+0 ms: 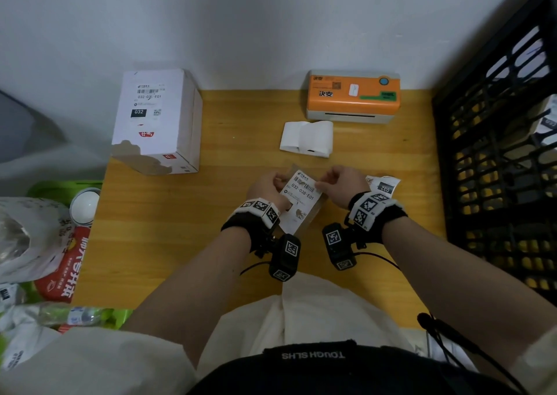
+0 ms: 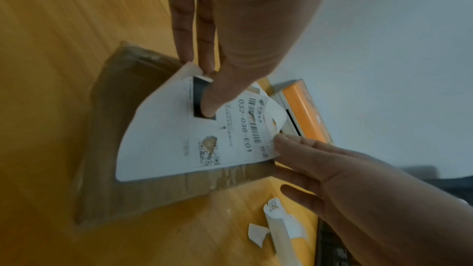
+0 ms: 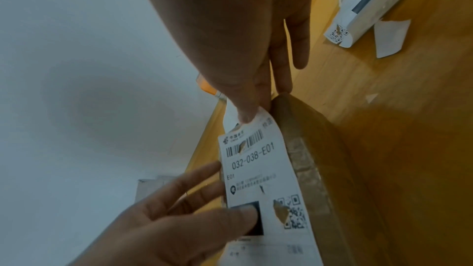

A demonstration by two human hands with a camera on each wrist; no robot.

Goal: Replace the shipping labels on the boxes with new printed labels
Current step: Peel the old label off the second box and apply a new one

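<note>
Label [image 1: 301, 194]: white, barcode, 032-038-E01, torn patches showing brown. It lies mid-worktop [image 1: 180, 228] on a flat brown box [image 2: 102, 169]. Your left hand [image 1: 266, 188] pinches its left edge, thumb on the black block; your right hand [image 1: 339, 183] pinches the far right corner. Only the left wrist view shows that corner curled up. Long axis near–far, barcode end far.

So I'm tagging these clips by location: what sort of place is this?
Likely a small parcel-shipping desk: an orange label printer by the wall, a shipping label partly lifted off a brown box, and a labelled white box on the wooden table.
</note>
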